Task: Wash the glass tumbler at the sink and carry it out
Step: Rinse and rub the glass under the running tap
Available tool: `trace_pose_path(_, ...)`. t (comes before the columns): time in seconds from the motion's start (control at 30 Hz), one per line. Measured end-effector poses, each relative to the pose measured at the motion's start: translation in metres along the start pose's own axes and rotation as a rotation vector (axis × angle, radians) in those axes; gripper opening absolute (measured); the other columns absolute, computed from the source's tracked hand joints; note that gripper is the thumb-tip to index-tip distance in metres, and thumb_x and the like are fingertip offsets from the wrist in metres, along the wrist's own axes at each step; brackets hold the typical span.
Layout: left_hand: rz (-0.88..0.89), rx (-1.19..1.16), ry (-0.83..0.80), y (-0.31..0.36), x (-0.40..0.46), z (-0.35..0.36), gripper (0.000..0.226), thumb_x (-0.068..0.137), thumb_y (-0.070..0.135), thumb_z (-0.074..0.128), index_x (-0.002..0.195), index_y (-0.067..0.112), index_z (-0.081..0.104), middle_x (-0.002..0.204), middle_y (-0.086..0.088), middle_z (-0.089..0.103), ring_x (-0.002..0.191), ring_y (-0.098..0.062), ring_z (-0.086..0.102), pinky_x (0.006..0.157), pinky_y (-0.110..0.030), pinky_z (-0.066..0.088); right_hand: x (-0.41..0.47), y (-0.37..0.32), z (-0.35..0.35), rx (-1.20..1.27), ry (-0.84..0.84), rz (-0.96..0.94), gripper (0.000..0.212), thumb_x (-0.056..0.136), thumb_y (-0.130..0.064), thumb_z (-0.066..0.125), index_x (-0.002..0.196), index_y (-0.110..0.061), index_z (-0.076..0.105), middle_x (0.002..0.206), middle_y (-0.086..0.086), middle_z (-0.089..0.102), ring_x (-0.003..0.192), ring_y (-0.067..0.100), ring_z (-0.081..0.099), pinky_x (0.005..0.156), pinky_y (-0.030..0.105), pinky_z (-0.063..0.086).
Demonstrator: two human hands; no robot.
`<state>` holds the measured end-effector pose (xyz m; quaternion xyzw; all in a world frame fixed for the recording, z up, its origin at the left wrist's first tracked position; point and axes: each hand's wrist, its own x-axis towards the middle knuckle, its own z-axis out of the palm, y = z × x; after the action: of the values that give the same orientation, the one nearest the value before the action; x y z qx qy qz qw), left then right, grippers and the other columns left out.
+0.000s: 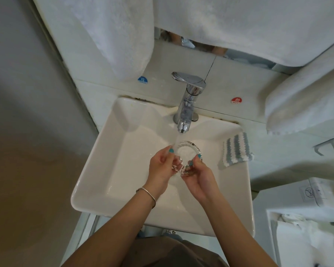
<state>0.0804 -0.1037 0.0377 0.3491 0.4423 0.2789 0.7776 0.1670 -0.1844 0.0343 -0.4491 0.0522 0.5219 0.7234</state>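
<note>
Both hands cup the tumbler (pixel 185 159) over the sink (pixel 108 170), mouth up under the tap (pixel 185 105) so the stream runs in. The left hand (pixel 160 168) and right hand (pixel 198 176) curl their fingers round its sides, steadying slippery glass.

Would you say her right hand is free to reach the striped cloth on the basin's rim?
Probably not yet: the right hand grips the glass tumbler, though nothing blocks the striped cloth.
</note>
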Motion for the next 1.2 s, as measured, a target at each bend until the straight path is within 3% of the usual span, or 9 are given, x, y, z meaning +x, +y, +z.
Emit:
trace_pose_path(0.13,-0.005,-0.011,0.066,0.01,0.007,-0.008,0.018,0.096,0.014,0.056,0.107,0.006,0.067,0.062,-0.001,0.055,0.05,-0.009,0.051,0.054,-0.023,0.05,-0.001,-0.003,0.006,-0.191,0.036,0.062,0.023,0.091,-0.016,0.058,0.108,0.0,0.059,0.087,0.011,0.069,0.074,0.019,0.068,0.067,0.031,0.056)
trace_pose_path(0.23,-0.007,0.042,-0.036,0.013,0.007,-0.016,0.022,0.097,0.01,0.054,0.116,0.007,0.065,0.073,-0.007,0.06,0.066,-0.016,0.057,0.066,-0.029,0.051,0.004,-0.007,0.004,-0.343,0.051,0.016,0.04,0.089,-0.01,0.062,0.128,-0.015,0.055,0.116,0.012,0.069,0.1,0.032,0.069,0.082,0.045,0.057)
trace_pose_path(0.33,-0.039,-0.017,-0.141,0.012,0.004,-0.02,0.024,0.096,0.0,0.051,0.113,0.009,0.065,0.094,-0.014,0.063,0.085,-0.023,0.06,0.083,-0.04,0.049,0.005,-0.01,0.003,-0.332,-0.003,0.005,0.042,0.092,-0.002,0.055,0.132,-0.016,0.056,0.124,0.017,0.065,0.113,0.039,0.063,0.096,0.055,0.05)
trace_pose_path(0.57,-0.179,-0.073,0.008,0.01,0.005,-0.014,0.015,0.088,0.014,0.068,0.076,0.006,0.066,0.056,-0.003,0.054,0.046,-0.01,0.05,0.051,-0.021,0.048,0.005,-0.001,0.003,-0.251,0.033,0.043,0.041,0.092,0.003,0.047,0.128,-0.012,0.06,0.123,0.02,0.065,0.115,0.04,0.061,0.094,0.054,0.051)
trace_pose_path(0.83,-0.297,-0.217,-0.105,0.008,0.006,-0.024,0.014,0.091,0.006,0.059,0.077,0.007,0.061,0.059,-0.005,0.056,0.056,-0.016,0.054,0.065,-0.03,0.046,0.009,0.003,0.0,-0.244,0.089,-0.015,0.059,0.081,0.014,0.049,0.133,-0.013,0.055,0.127,0.022,0.062,0.117,0.042,0.059,0.101,0.058,0.045)
trace_pose_path(0.93,-0.308,-0.192,0.005,0.009,0.009,-0.023,0.015,0.087,0.016,0.068,0.074,0.011,0.062,0.055,0.0,0.052,0.047,-0.011,0.047,0.057,-0.026,0.046,0.006,0.008,0.005,-0.265,0.067,-0.045,0.057,0.083,0.014,0.057,0.133,-0.012,0.055,0.121,0.021,0.066,0.11,0.038,0.064,0.096,0.051,0.051)
trace_pose_path(1.03,-0.295,-0.21,-0.075,0.016,0.011,-0.026,0.017,0.091,0.011,0.06,0.074,0.012,0.062,0.058,-0.001,0.056,0.048,-0.011,0.054,0.049,-0.024,0.049,0.004,0.011,0.012,-0.258,0.057,-0.057,0.057,0.082,0.011,0.064,0.133,-0.013,0.054,0.122,0.019,0.065,0.11,0.038,0.064,0.096,0.054,0.05)
trace_pose_path(1.1,-0.286,-0.269,-0.183,0.019,0.009,-0.03,0.023,0.095,0.003,0.048,0.084,0.008,0.067,0.063,-0.005,0.066,0.054,-0.014,0.065,0.056,-0.028,0.055,0.006,0.009,0.014,-0.248,0.062,-0.053,0.058,0.081,0.012,0.065,0.133,-0.013,0.053,0.123,0.019,0.065,0.112,0.038,0.063,0.095,0.053,0.051)
trace_pose_path(1.2,-0.27,-0.291,-0.286,0.02,0.006,-0.036,0.03,0.095,-0.001,0.042,0.118,0.0,0.061,0.085,-0.012,0.072,0.079,-0.022,0.07,0.09,-0.041,0.051,0.009,0.006,0.014,-0.283,0.065,-0.013,0.057,0.082,0.012,0.064,0.132,-0.013,0.053,0.123,0.018,0.064,0.112,0.039,0.062,0.092,0.053,0.052)
